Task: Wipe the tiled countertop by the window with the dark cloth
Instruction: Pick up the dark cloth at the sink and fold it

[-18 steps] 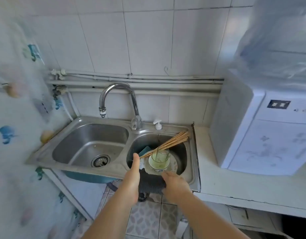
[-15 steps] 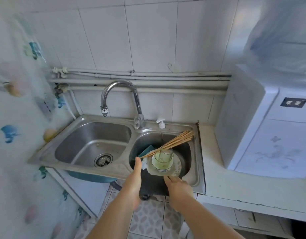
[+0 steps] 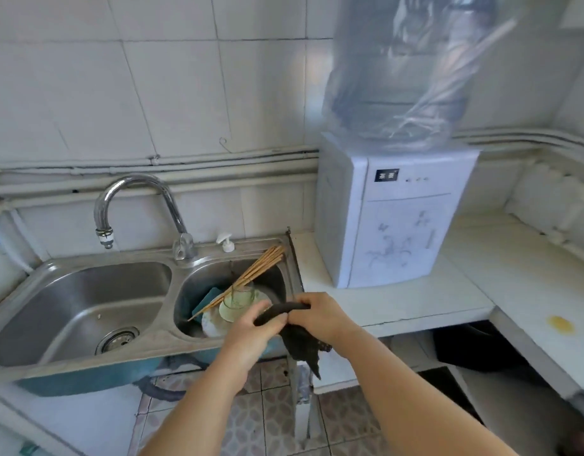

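The dark cloth (image 3: 298,340) is bunched between both hands over the front right corner of the steel sink (image 3: 86,311). My left hand (image 3: 251,330) grips its left part, my right hand (image 3: 320,315) grips the rolled top, and a loose end hangs down below them. The white tiled countertop (image 3: 474,284) runs to the right of the sink and turns toward me along the right wall. It carries a yellow stain (image 3: 561,324) near its front edge.
A white water dispenser (image 3: 392,222) with a plastic-covered bottle stands on the counter beside the sink. The right basin holds a plate (image 3: 211,324), a glass cup (image 3: 239,299) and several chopsticks (image 3: 251,274). A faucet (image 3: 136,209) arches over the left basin.
The cloth has come up off the sink's front edge and is now gathered in both hands. My view has swung right, showing more of the counter.
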`<action>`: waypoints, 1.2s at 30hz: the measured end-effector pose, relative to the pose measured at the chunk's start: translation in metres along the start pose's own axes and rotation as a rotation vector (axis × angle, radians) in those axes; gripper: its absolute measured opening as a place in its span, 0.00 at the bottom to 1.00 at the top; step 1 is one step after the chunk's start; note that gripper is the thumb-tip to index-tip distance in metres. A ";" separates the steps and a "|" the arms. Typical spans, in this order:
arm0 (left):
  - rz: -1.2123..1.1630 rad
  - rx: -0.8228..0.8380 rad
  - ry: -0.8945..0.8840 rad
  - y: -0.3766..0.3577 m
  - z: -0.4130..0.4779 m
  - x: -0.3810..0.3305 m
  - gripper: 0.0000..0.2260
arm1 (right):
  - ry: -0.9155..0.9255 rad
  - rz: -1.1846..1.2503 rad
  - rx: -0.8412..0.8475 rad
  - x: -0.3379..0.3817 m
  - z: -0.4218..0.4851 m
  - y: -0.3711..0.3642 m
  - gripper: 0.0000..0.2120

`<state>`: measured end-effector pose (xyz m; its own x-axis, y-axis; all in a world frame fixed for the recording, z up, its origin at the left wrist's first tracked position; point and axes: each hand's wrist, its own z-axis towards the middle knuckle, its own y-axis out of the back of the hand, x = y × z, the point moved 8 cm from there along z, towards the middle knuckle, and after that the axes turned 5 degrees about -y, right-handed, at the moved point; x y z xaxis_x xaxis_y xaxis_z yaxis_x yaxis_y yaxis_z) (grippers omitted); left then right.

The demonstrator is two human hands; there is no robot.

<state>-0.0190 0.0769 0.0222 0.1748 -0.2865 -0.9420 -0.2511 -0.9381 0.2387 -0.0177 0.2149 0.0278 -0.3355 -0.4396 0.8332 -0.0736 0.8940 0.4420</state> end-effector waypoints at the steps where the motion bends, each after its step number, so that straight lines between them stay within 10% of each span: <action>1: 0.051 0.068 -0.048 -0.016 -0.010 -0.008 0.22 | -0.031 0.095 -0.038 -0.010 -0.019 0.015 0.05; 8: 0.187 0.284 -0.309 -0.136 -0.085 -0.044 0.05 | -0.177 0.610 -0.300 -0.095 -0.160 0.105 0.17; 17: 0.082 0.655 -0.256 -0.325 -0.224 -0.075 0.10 | -0.204 0.679 -0.527 -0.206 -0.382 0.201 0.25; 23: 0.175 0.935 -0.292 -0.476 -0.363 -0.077 0.23 | -0.314 0.753 -0.922 -0.310 -0.568 0.259 0.06; 28: 0.231 0.937 -0.512 -0.570 -0.489 -0.077 0.11 | -0.381 0.858 -1.156 -0.383 -0.704 0.276 0.08; 36: 0.243 1.643 -0.294 -0.652 -0.678 -0.021 0.16 | -0.371 1.124 -1.494 -0.467 -0.839 0.263 0.13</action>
<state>0.7871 0.5628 0.0463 -0.1375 -0.1624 -0.9771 -0.9322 0.3546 0.0723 0.9076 0.5821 0.0337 0.1849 0.4272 0.8851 0.9777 -0.1711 -0.1217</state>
